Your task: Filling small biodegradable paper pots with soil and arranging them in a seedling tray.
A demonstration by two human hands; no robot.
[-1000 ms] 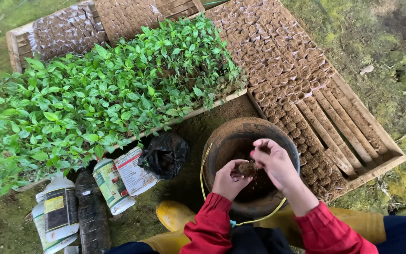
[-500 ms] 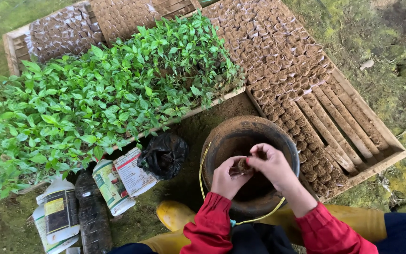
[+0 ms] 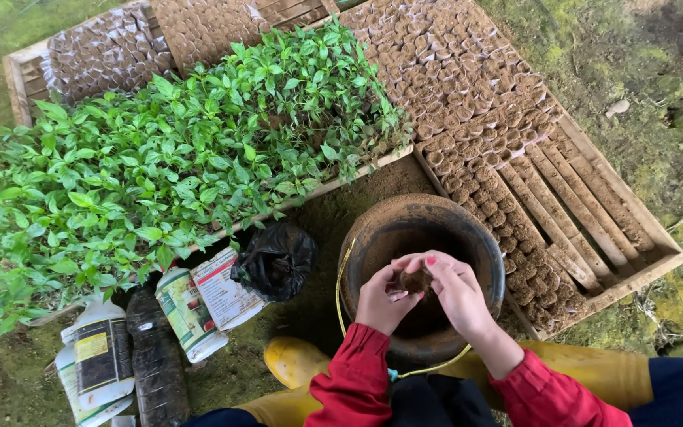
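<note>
Over the soil-caked bucket [image 3: 420,237], I have my left hand [image 3: 381,299] and right hand [image 3: 456,291] pinched together around a small soil-filled pot [image 3: 416,281], which I judge is being packed, so next comes firm, even pressing without crushing it.

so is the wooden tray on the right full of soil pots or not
Partly full: small brown soil pots pack the far end of the wooden tray, while its near corner shows bare slats.

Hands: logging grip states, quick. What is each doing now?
Left hand: closed on the soil pot.
Right hand: fingers pinch the same pot.
</note>
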